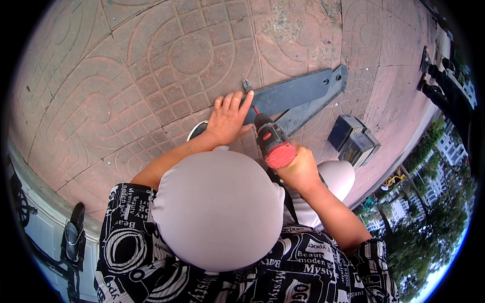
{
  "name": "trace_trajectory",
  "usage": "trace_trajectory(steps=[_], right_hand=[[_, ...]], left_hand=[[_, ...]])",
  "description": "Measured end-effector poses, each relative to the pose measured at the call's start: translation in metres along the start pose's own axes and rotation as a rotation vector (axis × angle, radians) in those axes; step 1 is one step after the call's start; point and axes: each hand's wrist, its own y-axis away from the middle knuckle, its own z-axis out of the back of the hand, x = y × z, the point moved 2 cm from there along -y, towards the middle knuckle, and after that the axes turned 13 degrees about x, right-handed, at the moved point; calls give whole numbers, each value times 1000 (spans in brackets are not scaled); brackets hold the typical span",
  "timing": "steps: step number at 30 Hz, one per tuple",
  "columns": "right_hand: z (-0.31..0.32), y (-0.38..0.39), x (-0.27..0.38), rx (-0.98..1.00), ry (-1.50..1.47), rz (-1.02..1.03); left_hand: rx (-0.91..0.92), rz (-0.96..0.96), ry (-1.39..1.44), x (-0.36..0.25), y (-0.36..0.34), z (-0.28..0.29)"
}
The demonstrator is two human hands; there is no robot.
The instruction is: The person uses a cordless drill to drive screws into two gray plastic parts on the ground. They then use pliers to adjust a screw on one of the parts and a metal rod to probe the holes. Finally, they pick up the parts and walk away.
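My right hand (299, 169) is wrapped round a cordless drill (275, 146), which has a black body and a red rear end. Its red-tipped bit (256, 110) points at the left end of a dark grey board (295, 93); contact cannot be made out. My left hand (228, 118) holds that end, index finger on the far side and thumb on the near side. Beneath lies a second grey board (316, 107), angled off to the right, with a hole near its rounded end. A small metal piece (247, 85) juts out beyond my left fingers.
Two dark boxy cases (353, 139) sit on the paving to the right of the drill. Patterned reddish paving (192, 55) surrounds the boards. A person in dark clothes (444, 96) is at the far right. A bicycle (70, 242) stands at the lower left.
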Motion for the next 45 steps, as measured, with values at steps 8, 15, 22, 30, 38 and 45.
trace_trajectory(steps=[8, 15, 22, 30, 38, 45], right_hand=[[1, -1, 1, 7, -7, -11], [6, 0, 6, 18, -39, -17], [6, 2, 9, 9, -37, -26], [7, 1, 6, -1, -88, 15], [5, 3, -2, -39, -225, 34], [-5, 11, -1, -44, -287, 1]], left_hand=[[-17, -3, -3, -1, -1, 0], [-8, 1, -12, 0, 0, -1], [-9, -3, -9, 0, 1, 1], [-2, 1, -3, -2, -1, 0], [-11, 6, -7, -4, -1, 1], [-21, 14, -25, 1, -2, 4]])
